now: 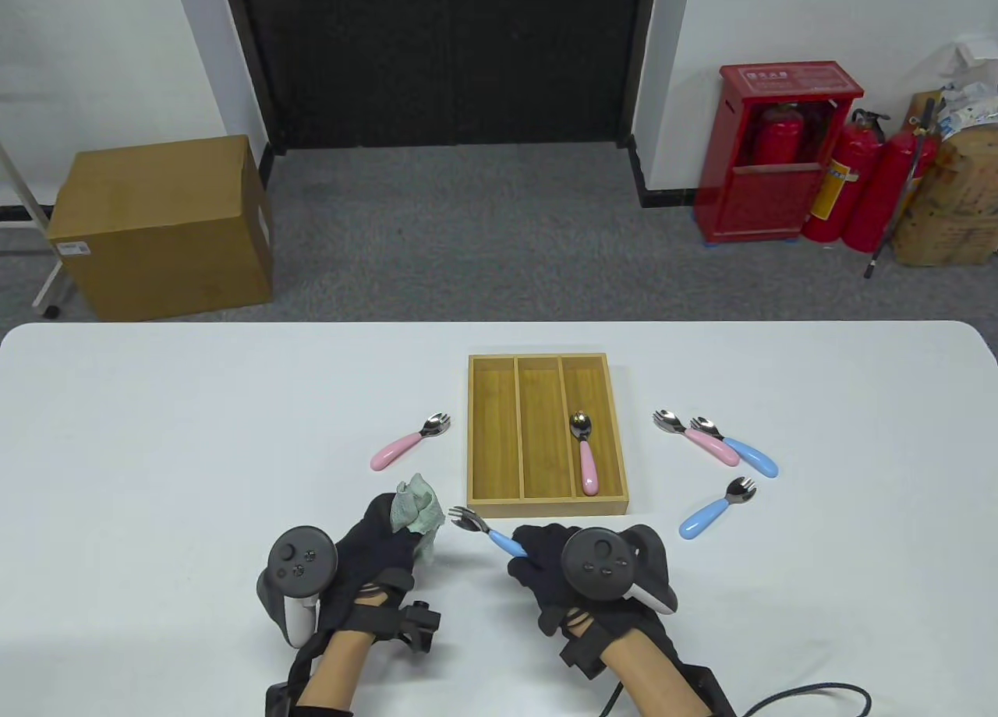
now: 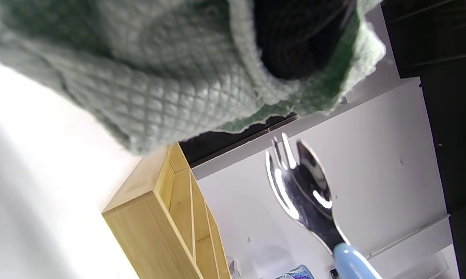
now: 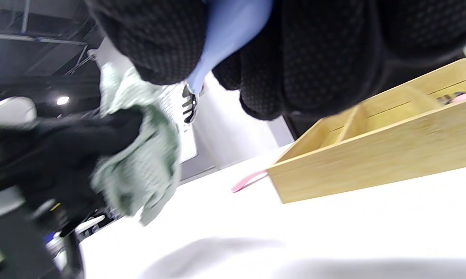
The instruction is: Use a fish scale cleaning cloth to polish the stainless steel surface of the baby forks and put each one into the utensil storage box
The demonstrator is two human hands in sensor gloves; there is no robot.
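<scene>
My right hand [image 1: 546, 565] has its grip closed round the blue handle of a fork [image 1: 487, 531], holding it above the worktop [image 1: 156, 436] just in front of the box [image 1: 547, 435], tines pointing left toward my other hand. In the right wrist view the handle runs up between the gloved fingers [image 3: 318, 58]. My left hand [image 1: 374, 549] has its grip bunched on the green cloth [image 1: 415, 510], which sits just beside the fork's steel head but, as far as I can see, apart from it; the left wrist view shows a gap between cloth edge and tines.

The box lies mid-worktop with three long compartments. A pink fork [image 1: 585, 450] lies in the right-hand one. Another pink fork [image 1: 407, 443] lies left of the box. To the right lie a pink [image 1: 698, 436] and a blue fork [image 1: 737, 448] side by side, touching, with one more blue fork [image 1: 716, 507] nearer me.
</scene>
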